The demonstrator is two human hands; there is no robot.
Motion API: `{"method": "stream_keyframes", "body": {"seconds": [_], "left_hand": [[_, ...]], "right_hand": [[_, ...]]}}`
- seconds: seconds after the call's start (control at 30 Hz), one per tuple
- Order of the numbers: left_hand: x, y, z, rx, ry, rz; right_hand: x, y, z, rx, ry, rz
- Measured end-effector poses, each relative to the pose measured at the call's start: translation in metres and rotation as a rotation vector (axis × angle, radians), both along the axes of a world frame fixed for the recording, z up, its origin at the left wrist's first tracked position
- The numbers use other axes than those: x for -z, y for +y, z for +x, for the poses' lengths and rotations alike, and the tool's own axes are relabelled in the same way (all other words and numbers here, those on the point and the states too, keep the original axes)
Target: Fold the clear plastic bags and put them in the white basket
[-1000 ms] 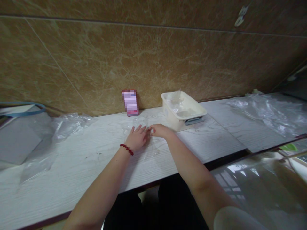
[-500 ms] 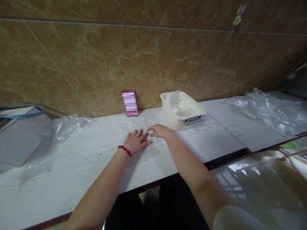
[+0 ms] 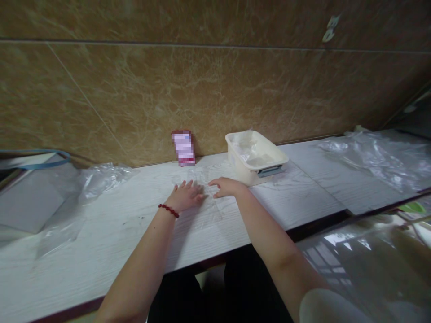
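Note:
A thin clear plastic sheet [image 3: 210, 208] lies on the white wood-grain table [image 3: 141, 242], its outline hard to make out. My left hand [image 3: 185, 196], with a red bead bracelet at the wrist, rests over the left side of that plastic, fingers spread. To its right, my right hand [image 3: 225, 187] touches the plastic with thumb and forefinger apart and nothing visible between them. Just behind my right hand stands a cream plastic tub [image 3: 244, 170] with grey clips, holding clear plastic pieces. A blurred phone-like object [image 3: 183, 148] with a red edge leans on the wall.
Crumpled clear plastic [image 3: 104, 179] lies at the left beside a grey-white box [image 3: 33, 202] with a blue strap. More clear plastic [image 3: 377, 154] is spread at the far right. A brown marbled wall [image 3: 202, 89] runs along the table's back edge.
My left hand has shifted slightly left, away from my right hand, so the gap between them is wider. The whole view has tilted slightly.

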State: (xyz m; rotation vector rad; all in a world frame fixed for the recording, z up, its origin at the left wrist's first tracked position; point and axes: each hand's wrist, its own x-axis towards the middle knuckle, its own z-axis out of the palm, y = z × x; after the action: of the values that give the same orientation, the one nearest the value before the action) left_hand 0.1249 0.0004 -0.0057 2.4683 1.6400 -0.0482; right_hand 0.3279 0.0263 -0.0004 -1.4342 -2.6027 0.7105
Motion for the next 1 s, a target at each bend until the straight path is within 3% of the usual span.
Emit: {"method": "stream_keyframes", "body": {"seconds": [0.13,0.27,0.4,0.53,0.67,0.8,1.0], "left_hand": [[-0.021,-0.013,-0.015,-0.014,-0.122,0.116],[-0.028,-0.049,-0.040,0.015,-0.260,0.209],[-0.012,-0.088,-0.061,0.050,-0.305,0.139],[0.006,-0.111,-0.070,0.057,-0.332,0.109],[0.016,-0.119,-0.069,0.052,-0.287,0.141],[0.025,-0.120,-0.063,-0.004,-0.226,0.229],[0.028,-0.121,-0.055,-0.011,-0.255,0.277]], "right_hand": [[-0.006,-0.002,0.004,0.037,0.018,0.015],[-0.010,-0.010,0.004,0.042,0.013,0.016],[-0.004,-0.019,-0.003,-0.061,0.041,0.169],[0.007,-0.022,-0.009,-0.130,0.053,0.294],[0.011,-0.039,-0.001,-0.194,0.115,0.343],[0.009,-0.075,0.015,-0.269,0.210,0.362],[0.013,-0.119,0.020,-0.147,0.242,0.345]]}}
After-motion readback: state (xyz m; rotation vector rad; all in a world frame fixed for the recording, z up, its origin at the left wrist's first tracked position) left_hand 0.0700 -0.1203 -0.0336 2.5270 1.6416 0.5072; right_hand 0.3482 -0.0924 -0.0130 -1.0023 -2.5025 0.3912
